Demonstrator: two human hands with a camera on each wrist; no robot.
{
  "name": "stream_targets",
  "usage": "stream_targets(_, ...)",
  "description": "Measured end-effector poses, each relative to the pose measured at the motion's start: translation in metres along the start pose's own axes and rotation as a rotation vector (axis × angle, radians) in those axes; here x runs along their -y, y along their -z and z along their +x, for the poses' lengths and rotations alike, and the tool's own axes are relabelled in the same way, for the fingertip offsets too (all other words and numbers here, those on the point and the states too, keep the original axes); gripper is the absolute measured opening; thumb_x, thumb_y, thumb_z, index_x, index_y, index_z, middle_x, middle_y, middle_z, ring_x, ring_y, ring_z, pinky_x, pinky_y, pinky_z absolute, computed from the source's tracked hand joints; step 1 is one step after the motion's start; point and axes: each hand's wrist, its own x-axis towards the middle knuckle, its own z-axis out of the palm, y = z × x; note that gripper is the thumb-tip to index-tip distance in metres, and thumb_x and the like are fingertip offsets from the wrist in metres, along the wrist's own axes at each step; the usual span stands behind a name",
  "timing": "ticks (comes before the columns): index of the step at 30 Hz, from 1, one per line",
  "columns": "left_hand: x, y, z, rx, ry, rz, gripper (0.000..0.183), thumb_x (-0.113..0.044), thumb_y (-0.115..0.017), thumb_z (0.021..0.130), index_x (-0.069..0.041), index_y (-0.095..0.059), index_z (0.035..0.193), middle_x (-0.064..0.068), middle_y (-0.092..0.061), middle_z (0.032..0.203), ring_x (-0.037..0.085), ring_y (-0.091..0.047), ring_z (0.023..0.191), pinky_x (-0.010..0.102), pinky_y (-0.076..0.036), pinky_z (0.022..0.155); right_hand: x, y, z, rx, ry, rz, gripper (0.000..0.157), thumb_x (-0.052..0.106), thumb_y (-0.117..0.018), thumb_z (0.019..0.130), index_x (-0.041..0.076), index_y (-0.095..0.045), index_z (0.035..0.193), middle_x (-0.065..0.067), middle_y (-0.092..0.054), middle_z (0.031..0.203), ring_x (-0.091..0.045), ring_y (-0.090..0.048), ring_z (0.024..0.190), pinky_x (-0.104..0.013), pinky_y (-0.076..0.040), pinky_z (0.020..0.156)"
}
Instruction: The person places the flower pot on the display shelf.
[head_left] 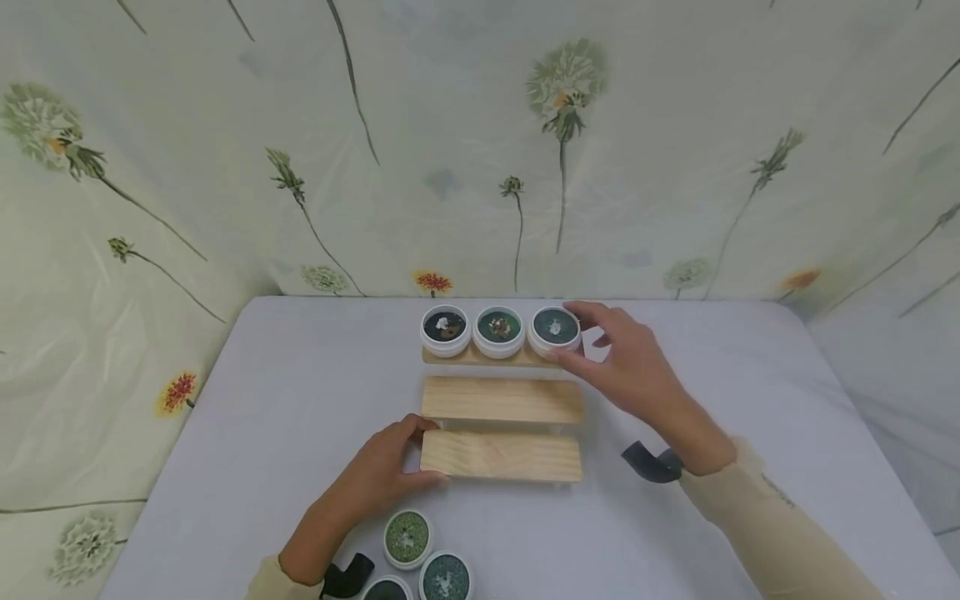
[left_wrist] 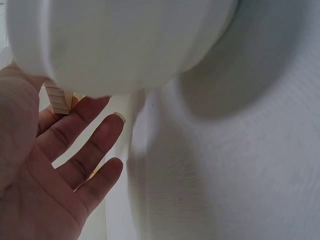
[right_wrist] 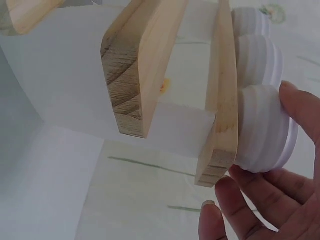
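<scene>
- Near jars [head_left: 407, 539] on the counter [head_left: 225, 450]: one cut off; green or dark contents unclear.
- Left hand [head_left: 375, 471] pinches the near plank [head_left: 501, 456] at its left end.
- Right hand [head_left: 630, 362] pinches the rightmost far jar [head_left: 555, 327], dark-filled, on the partly hidden far plank [head_left: 472, 357].

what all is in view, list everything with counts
table: one, white, mid-view
patterned cloth: count unclear, pale with plant print, behind table
wooden boards: three, pale tan, in rows mid-table
back containers: three, white with dark tops, on rearmost board
front containers: three, white with green or dark tops, table's near side
wrist pieces: two, black, one by each wrist
sleeves: two, beige, on forearms
left hand: one, bare, gripping nearest board's left end
right hand: one, bare, holding rightmost back container
</scene>
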Motion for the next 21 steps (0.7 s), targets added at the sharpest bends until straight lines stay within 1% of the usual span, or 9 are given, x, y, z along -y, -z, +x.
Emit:
stream_targets(3,0.000,-0.001,0.000,-0.002,-0.004,-0.003,0.060,-0.033,-0.091,0.083,-0.018,-0.057,0.130,-0.006,-0.065,0.122,0.013,-0.060,0.113,0.046,-0.049,0.102,0.002,0.001,-0.005,-0.005,-0.045,-0.005,0.071,0.039,-0.086,0.088,0.009,-0.057,0.145,-0.009,-0.066,0.132,-0.027,-0.058,0.120,-0.048,-0.054,0.090)
stream_targets(6,-0.001,-0.002,-0.001,-0.003,-0.014,0.002,0.060,-0.035,-0.090,0.083,-0.017,-0.057,0.130,-0.006,-0.066,0.123,0.014,-0.060,0.113,0.047,-0.049,0.101,0.003,0.003,-0.015,-0.042,-0.082,-0.015,0.074,0.040,-0.086,0.088,0.010,-0.055,0.148,-0.010,-0.063,0.138,-0.029,-0.056,0.125,-0.050,-0.054,0.093)
stream_targets(10,-0.003,-0.002,-0.001,0.000,-0.003,0.007,0.061,-0.035,-0.090,0.083,-0.017,-0.057,0.130,-0.004,-0.065,0.124,0.015,-0.060,0.115,0.047,-0.049,0.102,0.001,0.009,-0.037,-0.093,-0.093,-0.035,0.075,0.033,-0.089,0.086,0.010,-0.054,0.149,-0.012,-0.059,0.143,-0.032,-0.055,0.127,-0.055,-0.054,0.094)
stream_targets(14,-0.005,-0.001,-0.001,0.001,0.009,0.009,0.061,-0.033,-0.091,0.082,-0.017,-0.057,0.131,-0.004,-0.066,0.124,0.015,-0.060,0.116,0.047,-0.049,0.103,-0.002,0.012,-0.063,-0.082,-0.109,-0.059,0.077,0.032,-0.090,0.085,0.010,-0.052,0.149,-0.011,-0.058,0.144,-0.032,-0.055,0.126,-0.054,-0.054,0.093)
stream_targets(16,-0.005,-0.001,-0.001,0.001,0.015,0.006,0.062,-0.033,-0.091,0.082,-0.016,-0.057,0.131,-0.004,-0.066,0.124,0.015,-0.060,0.116,0.047,-0.049,0.103,-0.004,0.012,-0.076,-0.072,-0.129,-0.066,0.080,0.035,-0.090,0.085,0.010,-0.051,0.150,-0.010,-0.060,0.142,-0.030,-0.056,0.125,-0.050,-0.054,0.094)
stream_targets(19,-0.004,0.000,-0.001,0.002,0.026,0.006,0.062,-0.034,-0.091,0.082,-0.016,-0.057,0.131,-0.003,-0.066,0.124,0.015,-0.060,0.115,0.047,-0.048,0.103,-0.005,0.012,-0.096,-0.066,-0.168,-0.068,0.083,0.038,-0.090,0.085,0.011,-0.049,0.151,-0.008,-0.062,0.137,-0.028,-0.058,0.122,-0.028,-0.052,0.094)
stream_targets(21,-0.004,0.000,-0.001,0.001,0.035,0.008,0.062,-0.034,-0.091,0.082,-0.016,-0.057,0.130,-0.003,-0.066,0.123,0.015,-0.060,0.115,0.047,-0.048,0.103,-0.006,0.011,-0.109,-0.049,-0.204,-0.079,0.084,0.039,-0.090,0.084,0.012,-0.048,0.152,-0.006,-0.063,0.135,-0.026,-0.059,0.121,-0.025,-0.052,0.093)
